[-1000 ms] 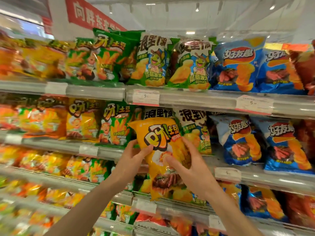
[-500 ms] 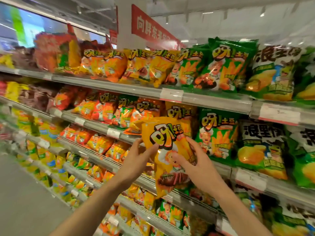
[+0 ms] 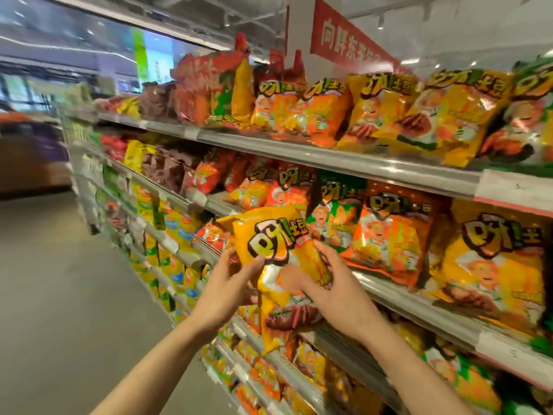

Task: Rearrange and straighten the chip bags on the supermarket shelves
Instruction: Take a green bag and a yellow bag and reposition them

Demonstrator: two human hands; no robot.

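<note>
A person holds a yellow bag (image 3: pixel 278 265) upright in both hands, out in front of the shelves (image 3: pixel 344 164) and apart from the stocked rows. The left hand (image 3: pixel 223 290) grips its left edge, thumb laid across the front just below the printed logo, fingers behind. The right hand (image 3: pixel 323 280) grips the right edge, thumb on the front, fingers curled round the side. The bag's top corner sits level with the second shelf, near a green bag (image 3: pixel 335 217) and an orange bag (image 3: pixel 389 232) standing there. A red sign (image 3: pixel 344 40) hangs above the top shelf. The far aisle is blurred.
</note>
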